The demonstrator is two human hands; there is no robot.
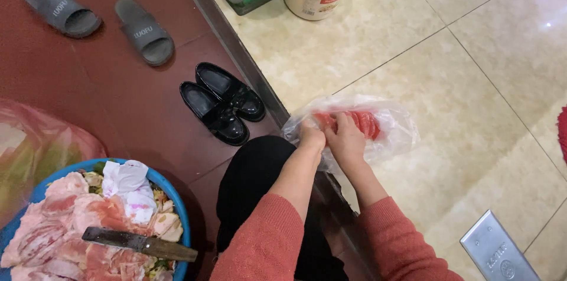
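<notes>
your left hand (pixel 311 137) and right hand (pixel 346 141) both grip the thin clear plastic bag (pixel 390 130) with red sliced meat (pixel 354 121) just past your fingers. it seems half done: much pink meat waits in the round blue basin (pixel 177 198) far left, under a dark knife (pixel 139 244).

Clear plastic bag (pixel 387 124), thin and crumpled, puffed up loosely and lying just above the pale tiled floor (pixel 472 68) beside the dark threshold strip (pixel 236 44). Holds red meat (pixel 360 122), a flat reddish slab showing through the film, stretched roughly left to right inside. Bag mouth bunched at the near, left end; far end billowing, whitish with glare.
</notes>
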